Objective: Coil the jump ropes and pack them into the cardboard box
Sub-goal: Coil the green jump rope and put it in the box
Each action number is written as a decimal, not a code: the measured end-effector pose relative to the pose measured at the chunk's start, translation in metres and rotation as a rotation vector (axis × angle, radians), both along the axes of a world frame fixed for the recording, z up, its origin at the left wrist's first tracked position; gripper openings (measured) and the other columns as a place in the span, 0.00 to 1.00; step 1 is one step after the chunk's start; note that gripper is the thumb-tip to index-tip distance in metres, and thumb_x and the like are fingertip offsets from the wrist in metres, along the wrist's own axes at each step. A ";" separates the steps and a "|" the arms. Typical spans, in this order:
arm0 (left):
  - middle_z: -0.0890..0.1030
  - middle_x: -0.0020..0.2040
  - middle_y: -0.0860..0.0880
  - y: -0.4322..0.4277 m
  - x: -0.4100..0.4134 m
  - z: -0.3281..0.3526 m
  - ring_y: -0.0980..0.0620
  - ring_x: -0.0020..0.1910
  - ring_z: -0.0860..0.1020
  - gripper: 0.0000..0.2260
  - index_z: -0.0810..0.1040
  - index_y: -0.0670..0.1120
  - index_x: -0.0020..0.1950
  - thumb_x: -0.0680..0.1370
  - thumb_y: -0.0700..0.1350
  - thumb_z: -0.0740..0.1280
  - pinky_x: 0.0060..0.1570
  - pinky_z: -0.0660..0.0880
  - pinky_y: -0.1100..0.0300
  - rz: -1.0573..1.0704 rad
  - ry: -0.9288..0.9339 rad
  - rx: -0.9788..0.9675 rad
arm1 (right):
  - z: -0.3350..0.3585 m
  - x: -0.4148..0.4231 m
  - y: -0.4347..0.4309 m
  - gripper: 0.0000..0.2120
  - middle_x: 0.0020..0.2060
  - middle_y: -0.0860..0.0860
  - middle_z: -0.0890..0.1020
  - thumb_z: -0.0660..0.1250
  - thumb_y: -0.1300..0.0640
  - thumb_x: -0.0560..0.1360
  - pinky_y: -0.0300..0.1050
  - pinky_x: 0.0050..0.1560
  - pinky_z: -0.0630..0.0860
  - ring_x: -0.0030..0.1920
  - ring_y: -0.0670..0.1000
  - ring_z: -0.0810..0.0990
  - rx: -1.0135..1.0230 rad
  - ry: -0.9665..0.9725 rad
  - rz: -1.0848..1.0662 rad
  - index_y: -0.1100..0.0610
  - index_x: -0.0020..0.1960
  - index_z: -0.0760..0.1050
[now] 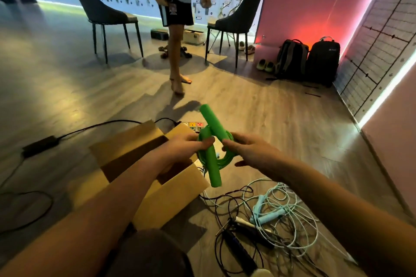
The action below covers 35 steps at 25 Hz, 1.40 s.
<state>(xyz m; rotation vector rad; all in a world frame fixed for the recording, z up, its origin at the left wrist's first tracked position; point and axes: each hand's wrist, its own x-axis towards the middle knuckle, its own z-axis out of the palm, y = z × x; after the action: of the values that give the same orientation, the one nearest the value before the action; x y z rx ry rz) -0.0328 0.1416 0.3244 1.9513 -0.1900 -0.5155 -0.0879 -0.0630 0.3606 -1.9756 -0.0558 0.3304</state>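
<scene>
The green jump rope (pixel 213 165) is held up in both hands, right at the far right corner of the open cardboard box (pixel 173 193), and it is not yet inside. The cord is gathered into a tight round coil (pixel 226 159). The two foam handles are crossed over it: the upper handle (pixel 211 121) points up and away, and the lower handle (pixel 215 175) hangs down.

The left hand (pixel 188 145) is clenched round the coil's left side and the top of the lower handle, with the thumb pressed across. The coil's right edge is pinched by the right hand (pixel 246 153) near the foot of the upper handle, while its lower fingers look looser.

The bundle is judged to be light. The foam should be soft and grippy, but the thin cord looks smooth and springy, so the loops can be expected to spring open once pressure is eased. The safest hold is judged to be across all the loops and both handles together. If it is held by one handle alone, the coil would likely spill. Release is best saved until the bundle is resting in the box.

On the floor (pixel 292 130) right of the box, a light blue jump rope (pixel 266 211) and a black jump rope (pixel 236 248) are seen uncoiled and tangled together. They would best be taken by their handles first.
</scene>
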 end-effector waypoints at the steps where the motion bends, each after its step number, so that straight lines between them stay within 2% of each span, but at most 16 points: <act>1: 0.81 0.58 0.49 0.013 0.005 -0.017 0.51 0.60 0.77 0.24 0.80 0.51 0.57 0.71 0.66 0.68 0.60 0.73 0.52 0.014 0.030 0.019 | -0.010 0.015 0.009 0.09 0.56 0.53 0.82 0.61 0.50 0.82 0.52 0.59 0.77 0.61 0.52 0.78 -0.052 0.042 0.061 0.49 0.60 0.75; 4: 0.80 0.60 0.51 0.049 0.025 -0.083 0.52 0.62 0.75 0.40 0.81 0.50 0.59 0.58 0.77 0.69 0.65 0.69 0.53 0.034 0.103 0.048 | -0.060 0.063 0.033 0.15 0.56 0.52 0.82 0.62 0.48 0.82 0.46 0.54 0.76 0.57 0.49 0.79 -0.156 0.184 0.203 0.52 0.65 0.76; 7: 0.79 0.63 0.50 0.078 0.053 -0.158 0.52 0.63 0.76 0.49 0.78 0.48 0.65 0.53 0.78 0.72 0.68 0.70 0.49 0.113 0.223 0.032 | -0.129 0.107 0.060 0.17 0.55 0.52 0.82 0.62 0.46 0.81 0.45 0.50 0.74 0.53 0.49 0.78 -0.210 0.255 0.291 0.54 0.64 0.76; 8: 0.80 0.62 0.50 0.083 0.060 -0.178 0.52 0.63 0.77 0.47 0.78 0.48 0.65 0.55 0.77 0.72 0.68 0.70 0.49 0.122 0.253 0.035 | -0.149 0.118 0.065 0.17 0.54 0.52 0.81 0.62 0.45 0.81 0.45 0.49 0.73 0.52 0.49 0.78 -0.208 0.271 0.294 0.54 0.65 0.75; 11: 0.83 0.59 0.51 0.091 0.074 -0.228 0.52 0.61 0.78 0.28 0.81 0.50 0.60 0.69 0.69 0.69 0.67 0.71 0.49 0.160 0.373 0.003 | -0.203 0.146 0.081 0.18 0.53 0.50 0.79 0.63 0.44 0.80 0.42 0.46 0.74 0.50 0.46 0.78 -0.211 0.311 0.320 0.52 0.66 0.74; 13: 0.83 0.58 0.52 0.092 0.082 -0.249 0.52 0.61 0.78 0.19 0.80 0.51 0.59 0.76 0.62 0.67 0.65 0.71 0.55 0.170 0.404 -0.009 | -0.228 0.158 0.086 0.19 0.49 0.47 0.77 0.63 0.46 0.80 0.36 0.42 0.74 0.44 0.42 0.78 -0.203 0.290 0.344 0.54 0.67 0.73; 15: 0.83 0.56 0.54 0.092 0.084 -0.254 0.54 0.60 0.78 0.12 0.80 0.53 0.56 0.79 0.57 0.64 0.61 0.72 0.60 0.199 0.383 -0.020 | -0.245 0.163 0.093 0.17 0.46 0.45 0.75 0.63 0.49 0.81 0.30 0.36 0.72 0.38 0.38 0.78 -0.151 0.271 0.344 0.56 0.67 0.73; 18: 0.82 0.55 0.55 0.095 0.067 -0.253 0.56 0.58 0.79 0.07 0.78 0.55 0.54 0.80 0.54 0.63 0.66 0.71 0.54 0.242 0.445 -0.055 | -0.268 0.153 0.100 0.19 0.46 0.44 0.77 0.64 0.47 0.80 0.33 0.38 0.71 0.39 0.39 0.76 -0.116 0.315 0.316 0.54 0.68 0.72; 21: 0.82 0.56 0.54 0.101 0.034 -0.254 0.56 0.57 0.79 0.10 0.77 0.55 0.56 0.79 0.57 0.63 0.60 0.73 0.58 0.198 0.617 -0.038 | -0.280 0.118 0.099 0.18 0.46 0.44 0.79 0.63 0.44 0.80 0.34 0.38 0.71 0.40 0.41 0.77 -0.167 0.476 0.351 0.48 0.67 0.73; 23: 0.82 0.58 0.53 0.104 0.020 -0.256 0.54 0.59 0.78 0.18 0.78 0.54 0.59 0.76 0.64 0.64 0.62 0.72 0.54 0.119 0.652 0.035 | -0.275 0.102 0.098 0.17 0.48 0.44 0.82 0.63 0.43 0.79 0.38 0.43 0.74 0.43 0.42 0.79 -0.155 0.569 0.364 0.47 0.66 0.76; 25: 0.84 0.57 0.51 0.109 0.021 -0.251 0.51 0.59 0.79 0.22 0.79 0.50 0.59 0.74 0.64 0.66 0.62 0.72 0.49 0.146 0.637 0.059 | -0.269 0.107 0.103 0.16 0.51 0.47 0.84 0.64 0.45 0.80 0.43 0.48 0.77 0.47 0.44 0.81 -0.191 0.485 0.392 0.49 0.65 0.78; 27: 0.85 0.50 0.50 0.120 0.033 -0.249 0.51 0.51 0.82 0.18 0.81 0.47 0.56 0.76 0.59 0.67 0.54 0.77 0.52 0.251 0.618 0.016 | -0.268 0.122 0.120 0.15 0.50 0.50 0.84 0.65 0.47 0.80 0.45 0.49 0.80 0.49 0.47 0.82 -0.165 0.423 0.359 0.51 0.63 0.79; 29: 0.85 0.42 0.51 0.138 0.051 -0.256 0.56 0.41 0.82 0.15 0.82 0.45 0.53 0.76 0.56 0.69 0.42 0.77 0.58 0.375 0.587 0.022 | -0.276 0.139 0.143 0.14 0.50 0.52 0.84 0.64 0.47 0.81 0.42 0.46 0.76 0.48 0.46 0.81 -0.086 0.486 0.319 0.53 0.61 0.79; 31: 0.85 0.45 0.50 0.157 0.067 -0.275 0.56 0.42 0.81 0.17 0.81 0.45 0.58 0.76 0.55 0.71 0.42 0.78 0.57 0.496 0.556 0.122 | -0.298 0.156 0.169 0.15 0.54 0.55 0.83 0.63 0.48 0.81 0.43 0.46 0.74 0.49 0.49 0.80 -0.033 0.622 0.316 0.57 0.60 0.78; 33: 0.83 0.52 0.45 0.169 0.076 -0.303 0.50 0.48 0.80 0.22 0.75 0.45 0.66 0.75 0.52 0.73 0.42 0.78 0.54 0.595 0.539 0.230 | -0.328 0.167 0.194 0.16 0.58 0.58 0.82 0.65 0.51 0.81 0.42 0.44 0.76 0.50 0.51 0.80 0.008 0.755 0.290 0.61 0.62 0.77; 35: 0.80 0.56 0.42 0.173 0.077 -0.329 0.45 0.51 0.79 0.25 0.70 0.46 0.69 0.76 0.49 0.73 0.38 0.77 0.53 0.655 0.524 0.355 | -0.361 0.167 0.215 0.17 0.54 0.57 0.82 0.66 0.52 0.81 0.42 0.42 0.77 0.48 0.51 0.80 -0.002 0.823 0.255 0.63 0.64 0.75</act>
<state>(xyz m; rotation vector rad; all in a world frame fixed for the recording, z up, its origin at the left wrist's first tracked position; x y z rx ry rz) 0.0445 0.3145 -0.0048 1.9897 0.8956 -0.6180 0.0796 0.1524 -0.0001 -1.6995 0.2222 1.2789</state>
